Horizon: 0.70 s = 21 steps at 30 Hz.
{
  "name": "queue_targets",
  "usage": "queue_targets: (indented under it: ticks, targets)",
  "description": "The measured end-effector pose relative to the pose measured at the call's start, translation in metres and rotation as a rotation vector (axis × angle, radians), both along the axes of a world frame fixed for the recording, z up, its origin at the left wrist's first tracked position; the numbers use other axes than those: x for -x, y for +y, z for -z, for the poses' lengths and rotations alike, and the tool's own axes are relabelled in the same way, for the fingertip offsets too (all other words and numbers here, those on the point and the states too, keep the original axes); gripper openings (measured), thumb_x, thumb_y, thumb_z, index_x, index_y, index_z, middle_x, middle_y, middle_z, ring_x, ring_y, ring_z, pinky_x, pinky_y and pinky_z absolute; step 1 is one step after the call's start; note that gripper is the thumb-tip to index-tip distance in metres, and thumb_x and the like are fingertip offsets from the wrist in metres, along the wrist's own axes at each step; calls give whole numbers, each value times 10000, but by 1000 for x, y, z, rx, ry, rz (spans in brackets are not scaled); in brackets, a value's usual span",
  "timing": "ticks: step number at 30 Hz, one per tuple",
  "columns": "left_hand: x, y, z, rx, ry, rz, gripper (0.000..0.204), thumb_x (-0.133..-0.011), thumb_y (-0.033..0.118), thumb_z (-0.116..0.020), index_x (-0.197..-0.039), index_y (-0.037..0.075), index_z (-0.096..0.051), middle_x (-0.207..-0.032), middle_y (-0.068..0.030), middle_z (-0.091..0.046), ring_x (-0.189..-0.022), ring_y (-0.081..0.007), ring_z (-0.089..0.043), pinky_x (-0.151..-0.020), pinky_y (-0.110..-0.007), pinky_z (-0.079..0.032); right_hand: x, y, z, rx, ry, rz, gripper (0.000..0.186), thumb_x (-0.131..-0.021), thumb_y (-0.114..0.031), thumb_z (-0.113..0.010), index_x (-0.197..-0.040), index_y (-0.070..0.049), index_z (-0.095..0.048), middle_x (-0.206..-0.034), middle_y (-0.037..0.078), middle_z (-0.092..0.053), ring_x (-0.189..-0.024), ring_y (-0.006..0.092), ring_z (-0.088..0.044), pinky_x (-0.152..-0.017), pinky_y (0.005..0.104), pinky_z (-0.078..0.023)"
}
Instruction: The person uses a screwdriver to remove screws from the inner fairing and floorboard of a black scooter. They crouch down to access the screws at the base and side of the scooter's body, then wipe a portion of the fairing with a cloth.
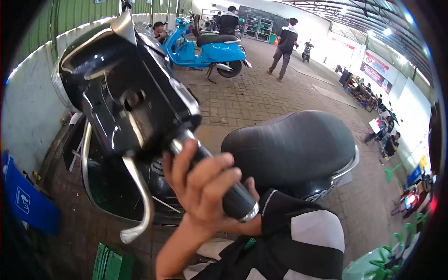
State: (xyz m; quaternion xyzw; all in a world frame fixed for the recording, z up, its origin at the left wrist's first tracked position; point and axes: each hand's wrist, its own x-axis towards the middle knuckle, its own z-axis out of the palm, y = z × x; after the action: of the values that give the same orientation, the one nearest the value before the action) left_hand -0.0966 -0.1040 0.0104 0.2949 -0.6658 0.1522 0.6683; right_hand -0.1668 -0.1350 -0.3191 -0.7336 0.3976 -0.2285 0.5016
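A black scooter (130, 102) stands close in front of me, its front to the left and its black seat (294, 144) to the right. My left hand (200, 184) is wrapped around the black handlebar grip (235, 200), with the forearm rising from the lower edge. A chrome brake lever (140, 196) hangs below the handlebar, left of that hand. My right arm comes in wearing a black and white sleeve (298, 233). Of my right hand (252, 189), only a bit of skin shows behind the end of the grip, so its hold is hidden.
A blue scooter (210, 49) is parked further back on the brick paving. A person in black (284, 46) walks away, and others are near the far shelves. A blue panel (28, 200) leans on the left wall. Green crates (109, 263) lie by my feet, and more scooters stand at the right.
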Motion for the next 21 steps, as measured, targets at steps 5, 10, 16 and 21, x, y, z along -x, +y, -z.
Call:
queue_targets:
  ticks: [5,10,16,21]
  targets:
    - [-11,-15,-7,258,-197,78,414,-610,84,-668,-986,51,-500,-949,-108,-514,-996,-275,-489,-952,-438,-346,-68,-7,76,101,26,52,591,-821,-319,-604,-1239,46,-402,-1146,249,-523,-1075,315,-518,-907,368,-395]
    - [-17,-12,11,115,-81,81,332,-739,46,-641,-1055,40,-536,-1053,-82,-542,-989,-185,-518,-898,-303,-392,-89,12,109,61,-233,6,476,-849,-258,-589,-1187,39,-434,-1099,200,-553,-1020,282,-538,-854,359,-421]
    - [-3,-31,9,289,-102,92,311,-745,39,-624,-1050,12,-568,-1040,-70,-578,-951,-149,-542,-856,-264,-429,-58,-30,135,348,-300,82,564,-875,-337,-542,-1292,-2,-361,-1166,233,-506,-1091,341,-496,-909,403,-401]
    - [-70,-49,-7,278,-244,-100,350,-791,42,-580,-1134,22,-517,-1130,-109,-542,-1082,-204,-493,-949,-325,-354,-36,-28,94,252,-198,-34,566,-885,-352,-526,-1302,-8,-358,-1215,230,-483,-1151,345,-459,-931,401,-391]
